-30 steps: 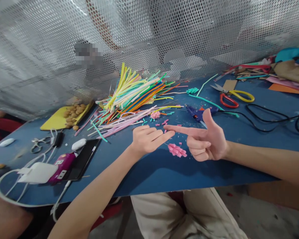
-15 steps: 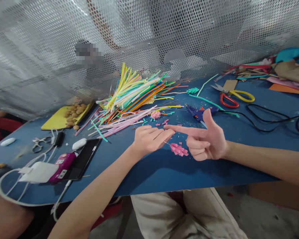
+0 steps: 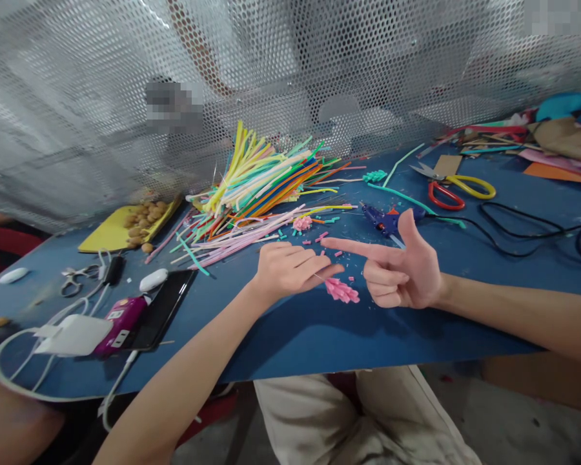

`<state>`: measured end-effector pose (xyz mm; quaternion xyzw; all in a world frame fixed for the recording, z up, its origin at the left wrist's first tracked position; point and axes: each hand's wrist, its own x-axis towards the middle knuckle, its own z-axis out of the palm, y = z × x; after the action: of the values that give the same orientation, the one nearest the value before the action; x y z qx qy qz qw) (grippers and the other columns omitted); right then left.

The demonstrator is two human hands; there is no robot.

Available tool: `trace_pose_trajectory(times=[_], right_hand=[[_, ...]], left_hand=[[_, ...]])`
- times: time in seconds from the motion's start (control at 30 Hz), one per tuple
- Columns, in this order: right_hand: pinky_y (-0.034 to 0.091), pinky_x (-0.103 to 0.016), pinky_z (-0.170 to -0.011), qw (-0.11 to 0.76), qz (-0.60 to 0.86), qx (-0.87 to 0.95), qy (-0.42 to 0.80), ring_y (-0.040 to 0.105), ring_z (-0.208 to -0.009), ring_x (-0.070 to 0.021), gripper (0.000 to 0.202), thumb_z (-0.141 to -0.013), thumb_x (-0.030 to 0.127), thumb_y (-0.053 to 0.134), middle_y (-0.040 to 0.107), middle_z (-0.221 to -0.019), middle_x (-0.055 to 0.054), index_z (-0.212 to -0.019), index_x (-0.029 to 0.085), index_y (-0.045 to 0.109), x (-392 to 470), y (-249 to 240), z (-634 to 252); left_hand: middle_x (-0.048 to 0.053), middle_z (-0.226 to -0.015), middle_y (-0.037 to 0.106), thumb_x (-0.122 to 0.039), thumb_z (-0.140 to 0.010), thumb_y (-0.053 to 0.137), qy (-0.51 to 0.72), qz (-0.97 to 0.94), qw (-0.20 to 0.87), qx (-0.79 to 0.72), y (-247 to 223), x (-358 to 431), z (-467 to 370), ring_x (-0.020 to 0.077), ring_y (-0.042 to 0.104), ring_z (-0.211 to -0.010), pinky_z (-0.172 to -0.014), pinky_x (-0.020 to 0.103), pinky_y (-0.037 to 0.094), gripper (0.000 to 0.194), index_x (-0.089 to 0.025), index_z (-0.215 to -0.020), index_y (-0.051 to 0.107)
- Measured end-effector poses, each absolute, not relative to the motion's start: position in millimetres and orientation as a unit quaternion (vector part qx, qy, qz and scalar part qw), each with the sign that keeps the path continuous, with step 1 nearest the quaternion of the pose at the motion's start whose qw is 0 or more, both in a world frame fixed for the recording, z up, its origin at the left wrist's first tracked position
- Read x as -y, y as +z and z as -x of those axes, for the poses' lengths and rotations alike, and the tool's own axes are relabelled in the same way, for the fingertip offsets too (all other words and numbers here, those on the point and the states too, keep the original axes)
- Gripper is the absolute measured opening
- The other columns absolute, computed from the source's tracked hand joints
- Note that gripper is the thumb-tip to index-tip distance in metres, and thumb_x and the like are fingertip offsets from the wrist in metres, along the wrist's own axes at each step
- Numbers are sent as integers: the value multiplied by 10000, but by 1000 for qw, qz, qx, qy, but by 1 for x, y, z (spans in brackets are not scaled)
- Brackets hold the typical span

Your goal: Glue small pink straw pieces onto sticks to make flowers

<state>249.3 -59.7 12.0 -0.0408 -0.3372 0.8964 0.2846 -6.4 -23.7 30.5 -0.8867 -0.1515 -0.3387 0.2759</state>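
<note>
My left hand (image 3: 290, 270) is closed round a thin wire stem that ends in a pink flower spike (image 3: 341, 290), built up of small tube-like pieces. The flower points right, just above the blue table. To its right, my right hand (image 3: 401, 268) has its index finger stretched toward the left hand and its thumb up; the other fingers are curled, with nothing seen in them. Small pink cut pieces (image 3: 321, 237) lie scattered behind the hands. A pink cluster (image 3: 302, 223) sits among loose strips. The blue glue gun (image 3: 382, 221) lies behind my right hand.
A heap of coloured strips (image 3: 266, 184) stands at the back. Scissors (image 3: 448, 187), a green flower spike (image 3: 374, 175) and a black cord (image 3: 518, 227) lie right. On the left are a phone (image 3: 167, 310), a white charger (image 3: 80, 334) and a yellow sheet (image 3: 104, 232) with brown balls.
My right index fingertip has come away from my left fingers, leaving a gap. My left hand and the pink flower have shifted slightly left.
</note>
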Motion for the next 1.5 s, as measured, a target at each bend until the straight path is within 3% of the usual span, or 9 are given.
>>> trace_pose_trajectory(times=[0.07,0.13,0.2,0.3,0.47,0.73,1.03,1.33,1.5], right_hand=[[157,-255,-459,346,90,341,869,80,-463,-101,950,-881,884,376,251,-484,117,-1435,134,558,59,14,-247],[190,-255,-481,428,154,338,824,104,-484,-103,690,-949,763,447,246,-489,101,-1151,146,681,55,16,-245],[225,-254,-501,494,214,344,769,137,-496,-103,427,-973,595,561,252,-495,89,-906,184,653,49,17,-245],[246,-250,-512,574,281,394,661,171,-497,-98,272,-928,430,687,265,-501,89,-794,223,574,39,14,-247],[240,-250,-512,629,296,481,534,230,-485,-80,316,-912,432,693,309,-510,80,-718,231,546,35,7,-250],[226,-260,-490,625,320,518,488,271,-452,-73,281,-906,399,668,319,-488,76,-700,212,637,29,6,-249],[240,-273,-489,645,317,538,440,296,-444,-79,277,-951,344,633,346,-501,64,-706,218,658,20,4,-252],[260,-281,-466,656,325,560,387,297,-439,-89,328,-947,444,667,329,-488,64,-711,217,654,8,-3,-263],[308,-290,-501,526,390,688,312,373,-473,-102,316,-991,389,587,427,-515,41,-753,204,681,7,4,-275]], left_hand=[[-49,-587,632,-400,-920,745,-337,891,268,145,31,21,7,80,533,-505,-517,278,323,217,-235,-784,703],[-53,-600,641,-389,-924,736,-309,903,261,146,32,18,8,81,545,-518,-527,276,318,195,-235,-808,708],[-46,-626,662,-386,-941,706,-263,921,243,153,31,15,9,91,583,-553,-541,274,321,177,-244,-837,721],[-11,-773,747,-368,-961,650,-177,946,183,202,29,11,11,122,676,-691,-573,267,339,150,-261,-926,749],[13,-990,790,-364,-945,629,-72,928,86,356,28,4,12,166,720,-840,-577,267,327,195,-271,-1059,757],[7,-747,716,-339,-935,623,-150,831,52,534,19,-11,8,198,668,-765,-608,276,315,150,-247,-950,741],[7,-788,723,-443,-943,629,-155,833,9,531,10,-14,4,200,684,-808,-621,265,369,236,-266,-1038,752],[20,-818,742,-463,-993,568,-103,824,-3,558,8,-20,7,215,706,-836,-615,264,351,273,-269,-1026,757],[-9,-705,670,-415,-1014,550,-197,835,42,511,15,-15,13,178,653,-752,-615,267,326,256,-234,-1045,727]])
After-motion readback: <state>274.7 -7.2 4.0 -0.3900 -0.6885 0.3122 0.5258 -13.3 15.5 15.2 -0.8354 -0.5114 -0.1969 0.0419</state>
